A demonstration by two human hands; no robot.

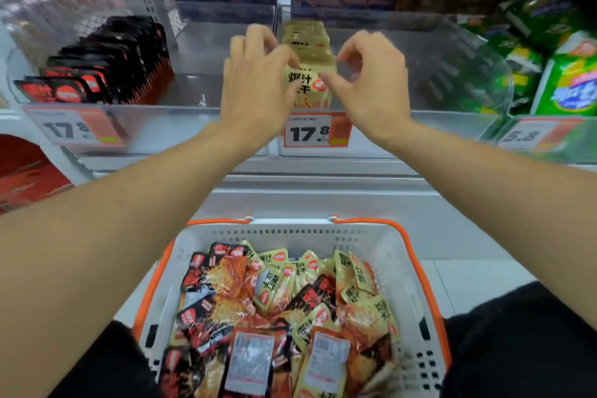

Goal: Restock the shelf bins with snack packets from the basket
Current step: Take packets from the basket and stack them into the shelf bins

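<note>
Snack packets (309, 87): I pinch the front one with both hands' fingers (281, 56), squaring the row upright in its bin (452, 74).

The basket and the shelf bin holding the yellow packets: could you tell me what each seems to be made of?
Basket: looks like matte white moulded plastic, its walls pierced with rows of slots, with an orange rim and handles. Shelf bin: apparently clear glossy plastic, probably acrylic, since the yellow packets and back shelf show through its walls.
</note>
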